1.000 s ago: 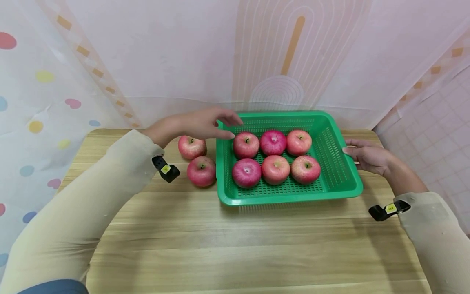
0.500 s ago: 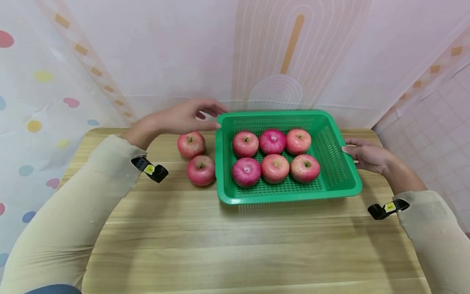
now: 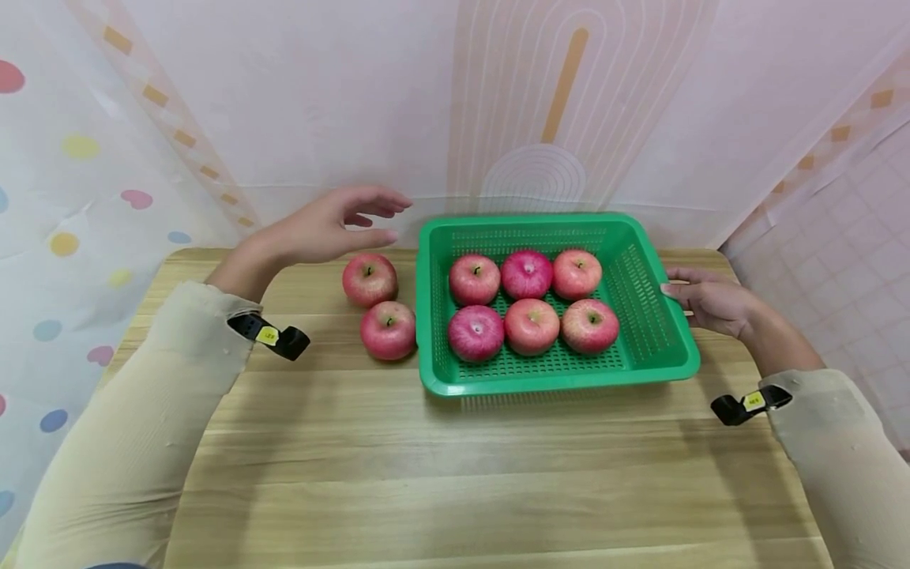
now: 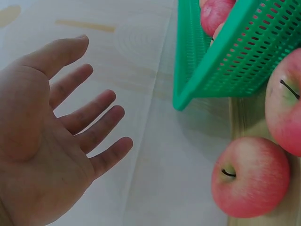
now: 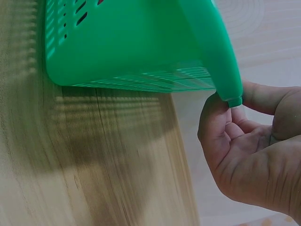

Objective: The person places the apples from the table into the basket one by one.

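Note:
A green perforated basket [image 3: 554,387] stands on the table with several red apples in two rows inside it. My right hand [image 3: 714,304] grips its right rim, thumb on top and fingers curled beneath, as the right wrist view shows with the hand [image 5: 254,141] at the rim. My left hand [image 3: 323,225] hovers empty left of the basket, fingers spread and relaxed. In the left wrist view its palm [image 4: 51,127] faces up, apart from everything. Just below it are two loose apples: a rear one [image 3: 370,280] and a front one [image 3: 388,330], close against the basket's left side.
The wooden table [image 3: 455,482] extends toward me in front of the basket. A patterned wall covering [image 3: 341,95] rises right behind the table's back edge. Black wrist cameras sit on both sleeves, the left camera [image 3: 270,335] and the right camera [image 3: 750,403].
My left hand has moved left from over the basket's left rim to outside it, holding nothing. The right hand keeps its grip, and the basket and apples stay in place.

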Demonstrator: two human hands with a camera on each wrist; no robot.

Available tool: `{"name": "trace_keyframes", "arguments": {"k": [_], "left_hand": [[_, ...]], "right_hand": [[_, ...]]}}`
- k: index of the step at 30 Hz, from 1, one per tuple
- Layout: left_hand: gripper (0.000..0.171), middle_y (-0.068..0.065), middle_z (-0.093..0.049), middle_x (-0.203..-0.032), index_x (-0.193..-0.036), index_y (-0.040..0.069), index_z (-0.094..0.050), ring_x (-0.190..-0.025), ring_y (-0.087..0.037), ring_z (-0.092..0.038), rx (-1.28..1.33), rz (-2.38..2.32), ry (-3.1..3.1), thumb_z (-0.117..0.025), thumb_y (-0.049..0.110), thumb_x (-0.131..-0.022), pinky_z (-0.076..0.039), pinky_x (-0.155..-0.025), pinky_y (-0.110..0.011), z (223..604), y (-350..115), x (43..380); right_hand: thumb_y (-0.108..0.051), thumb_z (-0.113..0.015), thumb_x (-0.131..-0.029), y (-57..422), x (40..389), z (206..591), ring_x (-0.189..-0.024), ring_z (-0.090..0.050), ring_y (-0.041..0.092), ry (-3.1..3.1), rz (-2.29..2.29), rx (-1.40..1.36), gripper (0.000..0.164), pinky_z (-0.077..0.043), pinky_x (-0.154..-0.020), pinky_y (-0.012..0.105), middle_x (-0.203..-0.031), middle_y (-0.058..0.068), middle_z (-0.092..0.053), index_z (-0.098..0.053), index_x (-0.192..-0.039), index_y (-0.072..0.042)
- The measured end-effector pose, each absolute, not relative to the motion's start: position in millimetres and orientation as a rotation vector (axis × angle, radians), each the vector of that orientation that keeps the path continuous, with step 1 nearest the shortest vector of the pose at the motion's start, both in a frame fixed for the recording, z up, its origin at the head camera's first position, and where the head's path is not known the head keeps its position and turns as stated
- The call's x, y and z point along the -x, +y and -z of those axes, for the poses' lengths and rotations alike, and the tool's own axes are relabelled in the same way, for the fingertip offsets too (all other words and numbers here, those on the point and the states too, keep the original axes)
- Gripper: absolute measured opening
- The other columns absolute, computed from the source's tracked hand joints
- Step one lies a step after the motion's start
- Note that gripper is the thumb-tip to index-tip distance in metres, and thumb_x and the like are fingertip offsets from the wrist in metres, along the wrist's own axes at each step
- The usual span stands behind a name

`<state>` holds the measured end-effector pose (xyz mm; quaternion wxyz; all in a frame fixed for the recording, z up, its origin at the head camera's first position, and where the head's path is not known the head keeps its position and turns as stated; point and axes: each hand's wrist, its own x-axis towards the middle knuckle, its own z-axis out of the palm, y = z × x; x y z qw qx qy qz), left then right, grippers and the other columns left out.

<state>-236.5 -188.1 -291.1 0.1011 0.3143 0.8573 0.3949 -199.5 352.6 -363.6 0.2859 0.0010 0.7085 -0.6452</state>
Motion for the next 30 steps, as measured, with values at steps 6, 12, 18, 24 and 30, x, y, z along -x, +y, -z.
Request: {"name": "trace_keyframes", "arguments": {"k": [6,12,18,24,30], "left_hand": [[0.048,-0.012,-0.053,-0.146,-0.145,0.007,-0.054,-0.135,-0.031,-0.049,-0.845,-1.262,2.545,-0.066,0.013,-0.099,-0.037,-0.113,-0.052,304.4,-203.5,236.0],[0.05,-0.012,-0.05,-0.149,-0.147,0.011,-0.053,-0.137,-0.032,-0.046,-0.74,-1.365,2.547,-0.066,0.017,-0.1,-0.036,-0.113,-0.053,320.6,-219.4,235.8],[0.055,-0.011,-0.044,-0.155,-0.152,0.01,-0.045,-0.141,-0.033,-0.042,-0.66,-1.423,2.504,-0.064,0.018,-0.101,-0.038,-0.114,-0.05,338.0,-230.5,236.3],[0.057,-0.018,-0.042,-0.156,-0.152,0.004,-0.042,-0.143,-0.039,-0.038,-0.643,-1.551,2.47,-0.065,0.011,-0.1,-0.036,-0.115,-0.047,355.8,-234.4,240.1],[0.06,-0.021,-0.042,-0.155,-0.152,0.002,-0.043,-0.143,-0.04,-0.036,-0.614,-1.634,2.432,-0.067,0.006,-0.097,-0.03,-0.116,-0.056,374.3,-232.4,246.2]], "right_hand": [[-0.004,-0.042,-0.109,354.4,199.0,363.6,-0.084,-0.073,0.015,1.861,1.747,0.022,0.023,-0.06,-0.072,0.032,-0.095,0.003,-0.074,-0.063,-0.113,-0.014],[-0.005,-0.043,-0.109,354.6,199.0,363.5,-0.085,-0.073,0.014,1.864,1.741,0.017,0.024,-0.06,-0.073,0.032,-0.096,0.002,-0.074,-0.064,-0.112,-0.015],[-0.005,-0.043,-0.109,355.3,199.3,363.7,-0.084,-0.072,0.014,1.89,1.728,0.007,0.022,-0.06,-0.072,0.032,-0.096,0.002,-0.074,-0.063,-0.113,-0.015],[-0.005,-0.043,-0.109,355.8,199.7,364.9,-0.083,-0.072,0.014,1.891,1.724,0.002,0.022,-0.059,-0.072,0.032,-0.096,0.003,-0.073,-0.061,-0.115,-0.015],[-0.005,-0.043,-0.109,356.0,200.2,365.0,-0.083,-0.072,0.014,1.883,1.736,0.001,0.022,-0.06,-0.072,0.031,-0.096,0.003,-0.073,-0.061,-0.115,-0.015]]}}
